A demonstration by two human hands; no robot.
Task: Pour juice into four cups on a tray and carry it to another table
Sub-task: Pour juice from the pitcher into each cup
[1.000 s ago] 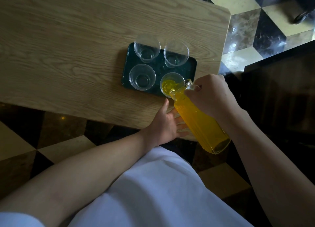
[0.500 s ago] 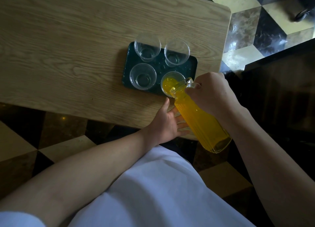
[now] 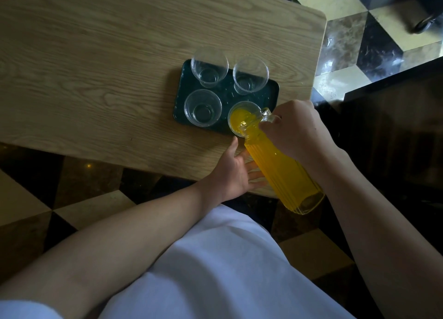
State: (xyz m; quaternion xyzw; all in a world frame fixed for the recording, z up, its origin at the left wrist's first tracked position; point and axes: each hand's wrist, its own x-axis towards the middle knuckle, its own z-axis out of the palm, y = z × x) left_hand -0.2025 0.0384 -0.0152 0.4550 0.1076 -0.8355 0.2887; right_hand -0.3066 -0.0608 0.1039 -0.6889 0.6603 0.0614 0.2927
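Ribbed bottle (image 3: 282, 172) of orange juice, tipped into cup (image 3: 242, 118)

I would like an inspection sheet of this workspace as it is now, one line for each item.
Surface: wooden table, bare around the tray.
Job's things: dark green tray near the table's right edge with four clear cups; near-right cup holds orange juice, other three cups empty; ribbed juice bottle tilted over the filled cup.
Clutter: nothing seen.
Grippers: right hand grips the bottle's neck; left hand lies open at the table edge beside the bottle.
Cables: nothing seen.
Surroundings: checkered tile floor; dark furniture at right.
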